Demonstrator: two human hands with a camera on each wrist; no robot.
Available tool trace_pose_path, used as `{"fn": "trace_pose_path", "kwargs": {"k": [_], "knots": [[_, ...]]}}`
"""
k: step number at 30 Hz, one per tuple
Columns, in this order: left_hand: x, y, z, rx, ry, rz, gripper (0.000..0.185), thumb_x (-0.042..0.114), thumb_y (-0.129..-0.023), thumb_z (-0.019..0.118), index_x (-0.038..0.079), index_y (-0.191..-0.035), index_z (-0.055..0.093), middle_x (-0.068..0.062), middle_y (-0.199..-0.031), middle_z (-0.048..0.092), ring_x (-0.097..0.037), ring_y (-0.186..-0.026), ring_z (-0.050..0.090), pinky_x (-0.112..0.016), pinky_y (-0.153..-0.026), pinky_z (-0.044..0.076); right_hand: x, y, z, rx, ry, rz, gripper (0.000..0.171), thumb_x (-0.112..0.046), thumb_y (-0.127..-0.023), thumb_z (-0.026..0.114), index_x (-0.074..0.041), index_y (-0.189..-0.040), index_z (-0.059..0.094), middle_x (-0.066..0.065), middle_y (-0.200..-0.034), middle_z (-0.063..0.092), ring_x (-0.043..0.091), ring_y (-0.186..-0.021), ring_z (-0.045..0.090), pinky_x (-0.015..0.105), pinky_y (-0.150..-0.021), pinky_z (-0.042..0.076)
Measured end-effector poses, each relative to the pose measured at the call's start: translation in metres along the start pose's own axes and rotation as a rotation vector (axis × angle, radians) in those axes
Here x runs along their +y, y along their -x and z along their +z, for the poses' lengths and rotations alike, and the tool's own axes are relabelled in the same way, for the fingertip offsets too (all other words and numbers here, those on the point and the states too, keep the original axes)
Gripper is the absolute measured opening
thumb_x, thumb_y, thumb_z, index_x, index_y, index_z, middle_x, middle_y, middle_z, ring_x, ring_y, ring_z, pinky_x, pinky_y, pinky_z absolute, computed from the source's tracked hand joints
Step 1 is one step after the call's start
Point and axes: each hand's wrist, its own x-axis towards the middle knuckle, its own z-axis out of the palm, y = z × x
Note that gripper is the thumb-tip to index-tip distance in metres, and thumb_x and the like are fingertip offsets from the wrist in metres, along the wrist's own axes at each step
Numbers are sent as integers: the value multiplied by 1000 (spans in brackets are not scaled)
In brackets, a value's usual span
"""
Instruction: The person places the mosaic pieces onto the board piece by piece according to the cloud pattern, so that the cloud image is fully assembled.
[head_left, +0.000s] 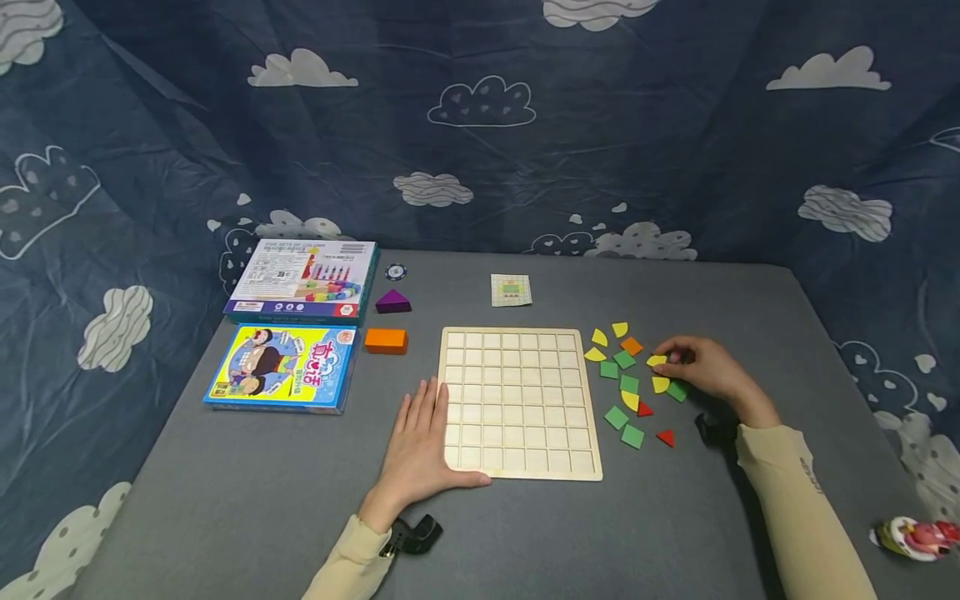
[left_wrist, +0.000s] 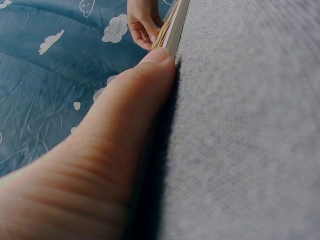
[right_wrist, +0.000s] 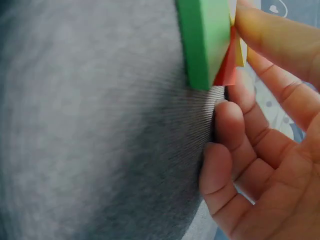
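On the near half of the grey felt-covered worktop, the left hand lies flat, palm down, beside the left edge of the pale wooden grid board. Its fingers are straight and extended forward along that edge; the thumb reaches across to touch the board's near-left corner, and the hand holds nothing. In the left wrist view, the thumb tip presses against the board's thin side. The forearm, in a cream sleeve, enters from the lower edge of the head view.

To the right of the board, the right hand rests with its wrist on the worktop and its fingers curled down onto a small yellow quarter-round tile, gripping it at the fingertips. This tile lies at the right-hand side of a loose scatter of flat coloured tiles, green squares, yellow quarter-rounds, red triangles and one orange square, all just beside the board's right edge. In the right wrist view, a green square tile stands close before the curled fingers.

Farther left lie an orange rectangular block and a purple triangular block, then two printed game boxes. Beyond the board lies a small pattern card. At the near right edge lies a small pink figurine.
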Motion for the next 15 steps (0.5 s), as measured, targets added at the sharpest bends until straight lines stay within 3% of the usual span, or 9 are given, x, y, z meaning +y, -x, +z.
{"fn": "trace_pose_path", "kwargs": {"k": [7,15], "knots": [[-1,1,0,6,-4,5,137,86,-57,59,0,-151,8,-17,-156,7,-27,-143,-1,-43,-113,-3,0,2,1,31,-18,2,26,-16,-81,77,-1,-95,61,9,-84,53,23,-72,48,33,-62,39],[1,0,-1,14,-13,-11,137,86,-56,60,1,-151,10,-16,-156,9,-27,-143,1,-43,-113,-1,-5,9,3,121,-32,43,23,-17,-86,72,1,-98,64,10,-83,58,21,-68,51,30,-58,42]]}}
